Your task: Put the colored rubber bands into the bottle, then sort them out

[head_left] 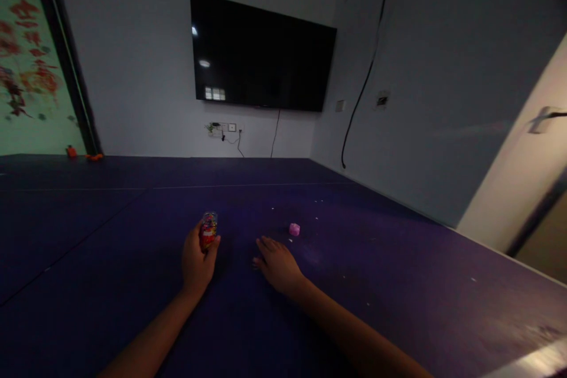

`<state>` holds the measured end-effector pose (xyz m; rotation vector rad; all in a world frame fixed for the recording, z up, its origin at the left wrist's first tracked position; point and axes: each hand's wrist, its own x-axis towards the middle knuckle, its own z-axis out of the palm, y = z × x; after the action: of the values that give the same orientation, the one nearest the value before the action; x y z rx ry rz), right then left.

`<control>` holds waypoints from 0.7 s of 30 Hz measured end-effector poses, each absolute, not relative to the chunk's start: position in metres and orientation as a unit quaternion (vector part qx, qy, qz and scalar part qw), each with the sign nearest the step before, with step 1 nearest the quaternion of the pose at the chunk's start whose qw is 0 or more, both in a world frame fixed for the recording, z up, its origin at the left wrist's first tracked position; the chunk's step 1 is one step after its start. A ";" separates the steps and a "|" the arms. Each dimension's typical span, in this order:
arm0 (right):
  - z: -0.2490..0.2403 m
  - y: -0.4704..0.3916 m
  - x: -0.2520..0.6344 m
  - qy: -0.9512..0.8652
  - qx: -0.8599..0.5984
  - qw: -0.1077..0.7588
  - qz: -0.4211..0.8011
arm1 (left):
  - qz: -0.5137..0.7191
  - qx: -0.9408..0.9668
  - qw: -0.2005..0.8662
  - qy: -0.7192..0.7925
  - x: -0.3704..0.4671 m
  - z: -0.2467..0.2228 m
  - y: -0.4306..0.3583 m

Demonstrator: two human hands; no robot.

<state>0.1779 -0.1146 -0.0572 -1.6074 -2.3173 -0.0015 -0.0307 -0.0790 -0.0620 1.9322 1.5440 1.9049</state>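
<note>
My left hand is wrapped round a small colourful container, with red and yellow on its side and a clear-looking top. It is held upright; what it contains is too small to make out. To the right, my right hand is low over the dark purple surface, palm down, fingers stretched out and slightly apart, with nothing seen in them. Just beyond its fingers lies a small pink lump, apart from the hand.
Small white scraps are scattered around the pink lump. A black television hangs on the far wall, and a dark cable dangles down the right wall. Orange items stand by the doorway at left. A door handle shows at right.
</note>
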 end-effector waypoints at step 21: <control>-0.056 -0.080 0.171 -0.820 -0.472 0.320 0.050 | 0.554 0.680 -0.025 0.480 -0.029 -0.062 -0.081</control>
<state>0.1710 -0.0798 -0.0561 -1.2397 -2.1567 0.1322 -0.0290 -0.0814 -0.0624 2.1693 1.5336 1.7680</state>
